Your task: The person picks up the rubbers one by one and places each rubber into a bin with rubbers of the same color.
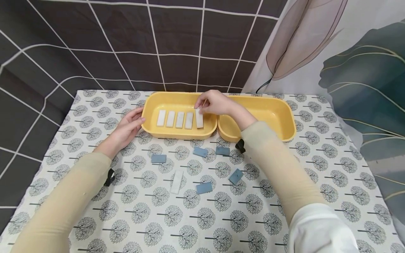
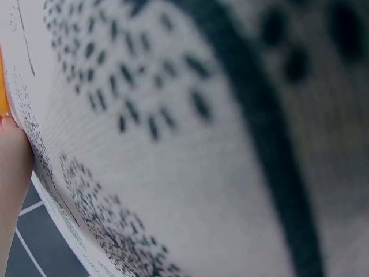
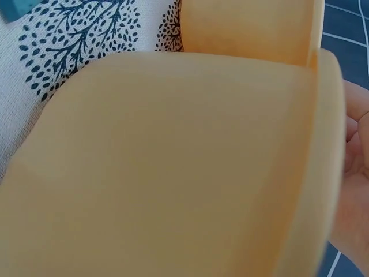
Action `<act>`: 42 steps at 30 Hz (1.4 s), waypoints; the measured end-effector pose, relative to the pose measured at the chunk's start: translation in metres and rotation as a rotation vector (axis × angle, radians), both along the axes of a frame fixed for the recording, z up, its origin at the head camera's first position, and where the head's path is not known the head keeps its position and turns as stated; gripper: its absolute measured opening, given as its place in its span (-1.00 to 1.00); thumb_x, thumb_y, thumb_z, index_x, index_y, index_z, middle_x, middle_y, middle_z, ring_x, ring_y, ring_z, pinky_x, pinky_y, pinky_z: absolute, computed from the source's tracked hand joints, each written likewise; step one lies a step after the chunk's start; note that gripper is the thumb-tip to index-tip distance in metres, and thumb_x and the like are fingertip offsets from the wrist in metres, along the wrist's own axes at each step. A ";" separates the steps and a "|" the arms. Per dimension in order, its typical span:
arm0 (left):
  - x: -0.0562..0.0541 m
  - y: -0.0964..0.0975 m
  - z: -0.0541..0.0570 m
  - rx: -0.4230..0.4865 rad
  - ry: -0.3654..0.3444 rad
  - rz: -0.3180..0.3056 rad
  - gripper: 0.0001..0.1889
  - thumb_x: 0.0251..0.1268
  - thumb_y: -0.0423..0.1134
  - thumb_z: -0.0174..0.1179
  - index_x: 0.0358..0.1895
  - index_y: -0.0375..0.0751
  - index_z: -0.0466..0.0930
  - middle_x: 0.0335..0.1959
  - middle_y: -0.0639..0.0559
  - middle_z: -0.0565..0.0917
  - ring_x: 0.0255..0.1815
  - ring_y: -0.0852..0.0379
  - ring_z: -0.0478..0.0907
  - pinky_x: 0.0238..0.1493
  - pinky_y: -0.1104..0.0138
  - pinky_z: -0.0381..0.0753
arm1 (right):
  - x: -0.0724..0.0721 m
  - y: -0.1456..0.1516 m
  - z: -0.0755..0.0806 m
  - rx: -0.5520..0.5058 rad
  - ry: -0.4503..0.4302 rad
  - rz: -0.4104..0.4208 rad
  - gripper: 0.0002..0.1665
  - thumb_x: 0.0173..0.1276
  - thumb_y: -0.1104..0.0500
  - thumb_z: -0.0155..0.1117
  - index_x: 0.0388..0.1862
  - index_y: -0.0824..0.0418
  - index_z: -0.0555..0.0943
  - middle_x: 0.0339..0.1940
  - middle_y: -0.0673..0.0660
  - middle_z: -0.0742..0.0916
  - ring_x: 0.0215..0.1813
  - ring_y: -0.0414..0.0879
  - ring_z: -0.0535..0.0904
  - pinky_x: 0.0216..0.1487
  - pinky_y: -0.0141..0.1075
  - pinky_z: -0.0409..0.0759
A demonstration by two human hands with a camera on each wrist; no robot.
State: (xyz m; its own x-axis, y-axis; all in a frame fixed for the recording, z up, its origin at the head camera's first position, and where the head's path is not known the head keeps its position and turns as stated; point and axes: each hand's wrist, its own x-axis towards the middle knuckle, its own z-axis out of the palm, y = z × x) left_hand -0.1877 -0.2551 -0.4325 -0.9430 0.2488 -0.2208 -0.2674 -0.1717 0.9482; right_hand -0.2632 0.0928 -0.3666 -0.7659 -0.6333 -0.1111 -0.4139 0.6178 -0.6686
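Observation:
My right hand (image 1: 216,102) pinches the top end of a white rectangular block (image 1: 199,118) inside the left yellow tray (image 1: 180,135). That block stands beside a row of several similar white blocks (image 1: 179,119), at the row's right end. At the tray's left end, my left hand (image 1: 126,129) holds the rim, with the thumb against it and the fingers on the outer side. In the right wrist view the right hand (image 3: 356,173) shows only partly behind yellow plastic. The left wrist view catches just an edge of the left hand (image 2: 12,167) by the yellow tray.
A second yellow tray (image 1: 286,116) adjoins the first on the right, under my right forearm. On the tree-print cloth (image 1: 152,232) lie several blue blocks (image 1: 204,187) and one white block (image 1: 176,182). A dark tiled wall (image 1: 177,38) rises behind, with a curtain (image 1: 373,70) at right.

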 end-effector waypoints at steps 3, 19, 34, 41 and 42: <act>0.000 0.000 0.000 -0.008 -0.001 -0.001 -0.26 0.63 -0.46 0.01 0.71 -0.39 -0.14 0.76 -0.32 -0.09 0.39 0.32 0.41 0.43 0.63 0.50 | -0.002 0.000 -0.002 0.012 0.007 0.005 -0.81 0.38 0.36 0.44 -0.05 0.33 0.78 -0.14 0.24 0.82 -0.15 0.02 0.67 -0.11 -0.46 0.60; 0.001 0.001 0.001 0.001 -0.012 -0.002 -0.27 0.63 -0.48 0.00 0.71 -0.37 -0.12 0.76 -0.31 -0.10 0.29 0.38 0.46 0.39 0.63 0.53 | -0.010 0.000 -0.002 0.081 0.060 0.067 -0.88 0.33 0.33 0.44 -0.17 0.29 0.80 -0.23 0.21 0.85 -0.17 0.00 0.68 -0.12 -0.42 0.59; 0.000 0.001 0.000 -0.015 0.001 -0.004 -0.28 0.63 -0.47 0.00 0.70 -0.37 -0.10 0.76 -0.30 -0.06 0.33 0.36 0.44 0.42 0.64 0.50 | -0.009 -0.002 -0.006 0.118 0.054 0.044 -0.86 0.38 0.33 0.40 -0.11 0.32 0.78 -0.14 0.26 0.85 -0.05 0.06 0.75 0.14 -0.16 0.75; -0.001 0.000 -0.001 -0.006 0.008 0.013 -0.28 0.62 -0.46 0.04 0.69 -0.39 -0.07 0.73 -0.29 -0.02 0.32 0.37 0.46 0.44 0.63 0.49 | -0.010 -0.003 -0.008 0.128 0.059 0.042 -0.86 0.39 0.31 0.43 -0.10 0.31 0.78 -0.12 0.26 0.86 -0.02 0.07 0.76 0.18 -0.16 0.75; -0.001 0.000 -0.001 -0.008 0.009 0.014 -0.29 0.62 -0.46 0.03 0.69 -0.39 -0.07 0.73 -0.30 -0.03 0.31 0.37 0.46 0.44 0.63 0.49 | -0.010 -0.003 -0.008 0.131 0.061 0.043 -0.85 0.39 0.31 0.43 -0.10 0.31 0.78 -0.12 0.26 0.86 -0.02 0.07 0.76 0.18 -0.16 0.75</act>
